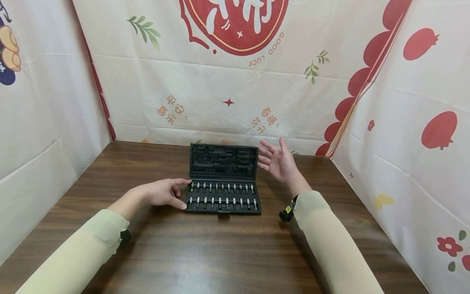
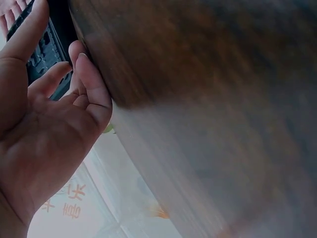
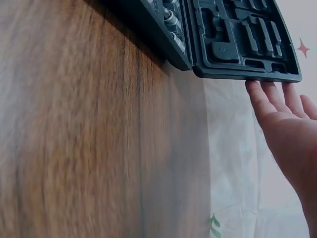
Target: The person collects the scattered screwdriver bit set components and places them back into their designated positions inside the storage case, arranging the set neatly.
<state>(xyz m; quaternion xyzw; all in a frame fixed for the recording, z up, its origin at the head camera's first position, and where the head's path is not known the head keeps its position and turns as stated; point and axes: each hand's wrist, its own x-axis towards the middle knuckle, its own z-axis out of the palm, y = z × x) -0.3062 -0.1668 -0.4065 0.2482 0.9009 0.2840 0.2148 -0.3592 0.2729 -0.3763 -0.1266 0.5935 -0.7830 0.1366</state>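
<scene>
A black socket bit case [image 1: 223, 194] lies unfolded on the wooden table, its base flat and its lid [image 1: 225, 160] standing up behind. Two rows of silver bit sockets [image 1: 220, 203] fill the base. At the base's left side, my left hand [image 1: 161, 192] touches the edge with thumb and forefinger spread; the other fingers bend loosely beneath the palm. My right hand [image 1: 280, 163] is beside the lid's right edge, palm turned up. In the right wrist view its straight fingers [image 3: 260, 101] reach the lid's edge, the tips partly hidden behind it.
The brown wooden table [image 1: 205, 261] extends in front of the case and to both sides. Printed cloth [image 1: 227, 81] hangs behind it, and more cloth walls stand at left and right. A small dark wrist camera [image 1: 286, 214] is strapped at the right wrist.
</scene>
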